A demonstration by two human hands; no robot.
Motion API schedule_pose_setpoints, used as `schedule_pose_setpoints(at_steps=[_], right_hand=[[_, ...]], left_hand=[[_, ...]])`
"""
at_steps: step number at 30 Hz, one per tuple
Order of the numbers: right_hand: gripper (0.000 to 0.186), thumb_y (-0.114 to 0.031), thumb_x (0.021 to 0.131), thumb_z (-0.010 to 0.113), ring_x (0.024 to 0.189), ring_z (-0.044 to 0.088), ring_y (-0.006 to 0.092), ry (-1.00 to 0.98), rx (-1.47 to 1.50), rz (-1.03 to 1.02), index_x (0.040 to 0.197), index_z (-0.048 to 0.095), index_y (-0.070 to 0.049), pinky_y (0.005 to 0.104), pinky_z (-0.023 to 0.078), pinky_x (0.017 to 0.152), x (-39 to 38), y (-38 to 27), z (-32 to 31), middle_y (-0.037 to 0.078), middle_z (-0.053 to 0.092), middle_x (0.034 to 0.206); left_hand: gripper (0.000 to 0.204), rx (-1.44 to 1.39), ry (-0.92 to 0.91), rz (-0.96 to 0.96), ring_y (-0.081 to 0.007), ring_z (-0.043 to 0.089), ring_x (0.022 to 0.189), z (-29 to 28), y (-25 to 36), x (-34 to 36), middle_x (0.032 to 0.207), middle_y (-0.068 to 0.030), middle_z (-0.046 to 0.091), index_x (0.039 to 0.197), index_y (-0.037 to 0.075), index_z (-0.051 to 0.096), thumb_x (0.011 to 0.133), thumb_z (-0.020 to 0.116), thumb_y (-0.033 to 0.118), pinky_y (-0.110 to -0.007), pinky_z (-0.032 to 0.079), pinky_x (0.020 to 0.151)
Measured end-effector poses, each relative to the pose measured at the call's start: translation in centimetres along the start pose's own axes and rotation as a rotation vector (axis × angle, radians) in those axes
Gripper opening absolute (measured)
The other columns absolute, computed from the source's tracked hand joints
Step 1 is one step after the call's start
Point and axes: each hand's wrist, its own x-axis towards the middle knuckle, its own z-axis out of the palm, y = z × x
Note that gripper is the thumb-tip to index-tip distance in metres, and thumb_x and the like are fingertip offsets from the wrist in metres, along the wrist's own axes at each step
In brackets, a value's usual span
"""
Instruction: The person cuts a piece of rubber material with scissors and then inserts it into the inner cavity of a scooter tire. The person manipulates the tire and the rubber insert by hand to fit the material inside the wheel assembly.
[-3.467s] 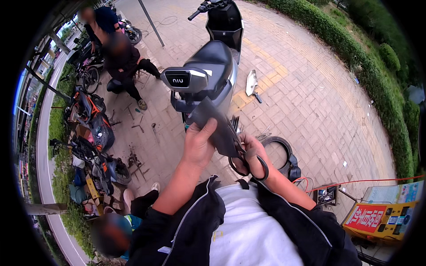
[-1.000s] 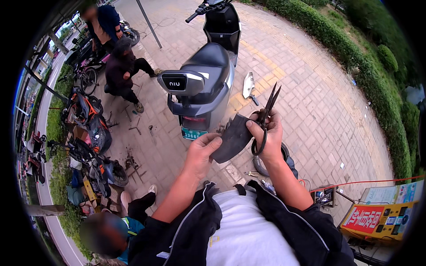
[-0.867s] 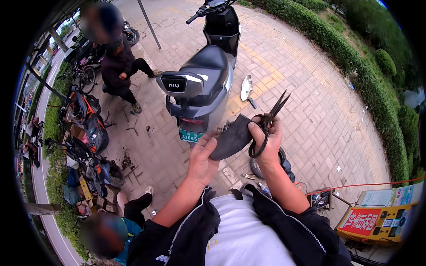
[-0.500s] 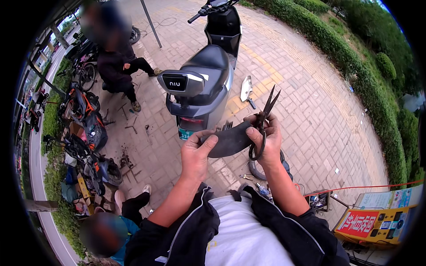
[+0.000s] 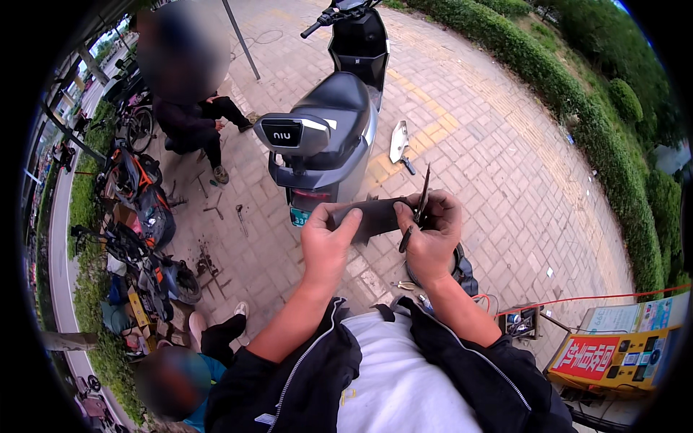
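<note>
My left hand (image 5: 326, 237) is closed on the left end of a strip of black rubber (image 5: 377, 216), thumb on top. My right hand (image 5: 436, 232) pinches the strip's other end and also holds dark metal scissors (image 5: 425, 189), their blades pointing away from me. The strip is stretched between both hands in front of my chest, its face tilted. Just beyond my hands stands a grey and black electric scooter (image 5: 336, 108), its rear towards me. Behind my right wrist lies a black tyre (image 5: 456, 263), partly hidden.
A white scooter panel (image 5: 398, 141) lies on the paving. To the left are a seated person (image 5: 191, 123), loose tools (image 5: 213, 202) and several parked bikes (image 5: 144, 195). Another person (image 5: 209, 368) is close at lower left. A yellow box (image 5: 606, 361) and a red hose (image 5: 592, 299) are at right.
The rubber strip has been tilted and now looks narrower. My right hand has turned the scissors, so their blades show nearly edge-on. The seated person's arms have shifted.
</note>
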Motion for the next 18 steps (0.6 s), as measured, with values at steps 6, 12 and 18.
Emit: schedule_pose_setpoints(at_steps=[6,12,18], right_hand=[[0.040,0.013,0.080,0.069,0.084,0.060,0.0106,-0.069,-0.135,-0.219,0.110,0.045,-0.002,0.0232,0.050,0.074,-1.8,2.3,1.2,0.007,0.059,0.092],[0.040,0.012,0.080,0.068,0.086,0.061,0.0111,-0.037,-0.057,-0.135,0.110,0.045,-0.002,0.0225,0.050,0.073,-1.8,2.1,2.3,0.009,0.061,0.096],[0.039,0.007,0.077,0.074,0.082,0.060,0.0096,-0.031,-0.068,-0.098,0.107,0.050,-0.001,0.0226,0.049,0.070,-2.0,2.2,2.5,0.008,0.063,0.093]], left_hand=[[0.013,0.207,0.079,0.253,-0.0051,0.055,0.073,1.6,-0.2,-0.3,0.082,-0.0007,0.060,0.092,-0.002,0.061,0.087,0.070,0.006,-0.022,0.046,0.066],[0.014,0.293,0.025,0.377,-0.0121,0.060,0.077,2.5,0.1,-1.1,0.090,-0.0070,0.061,0.102,-0.003,0.064,0.089,0.064,0.001,-0.027,0.049,0.069],[0.023,0.493,-0.042,0.524,-0.0127,0.058,0.081,1.8,1.0,-1.3,0.101,-0.0101,0.060,0.114,-0.009,0.060,0.093,0.055,-0.002,-0.025,0.048,0.073]])
